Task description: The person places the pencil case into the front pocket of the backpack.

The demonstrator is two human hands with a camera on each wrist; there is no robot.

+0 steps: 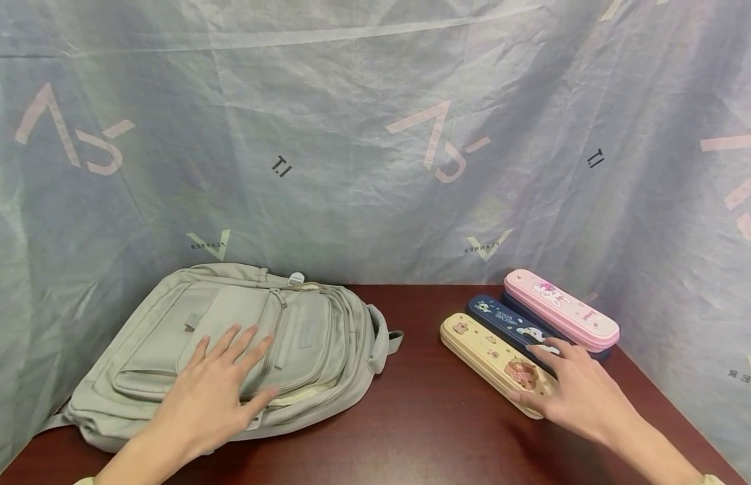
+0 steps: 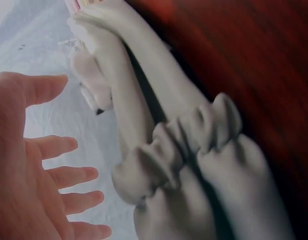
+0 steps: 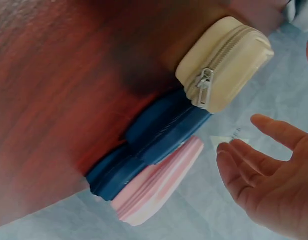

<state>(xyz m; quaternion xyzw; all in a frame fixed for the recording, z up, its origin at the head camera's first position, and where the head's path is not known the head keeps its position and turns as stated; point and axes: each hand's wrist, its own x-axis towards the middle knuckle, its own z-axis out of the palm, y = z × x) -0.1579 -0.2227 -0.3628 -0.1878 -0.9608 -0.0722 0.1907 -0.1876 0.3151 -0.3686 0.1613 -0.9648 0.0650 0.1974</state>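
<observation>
Left hand: the left hand (image 1: pixel 214 391) lies flat on the front pocket of the grey backpack (image 1: pixel 169 337), fingers straight and spread wide, gripping nothing; the left wrist view shows the same splayed fingers (image 2: pixel 58 175).
Right hand: the right hand (image 1: pixel 572 391) rests over the near end of the cream pencil case (image 1: pixel 490 357), fingers relaxed and slightly spread, not yet curled round it.
Pencil cases: 3 lie side by side at the right of the dark wooden table (image 1: pixel 423 417): cream nearest, the navy pencil case (image 1: pixel 508 327) in the middle, the pink pencil case (image 1: pixel 560 308) furthest and partly stacked on another navy one.
Backpack: it lies flat at the left, zips apparently closed.
Doing it well: probably grip the cream case across its narrow sides, clear of its navy neighbour, while the left palm pins the bag steady.
</observation>
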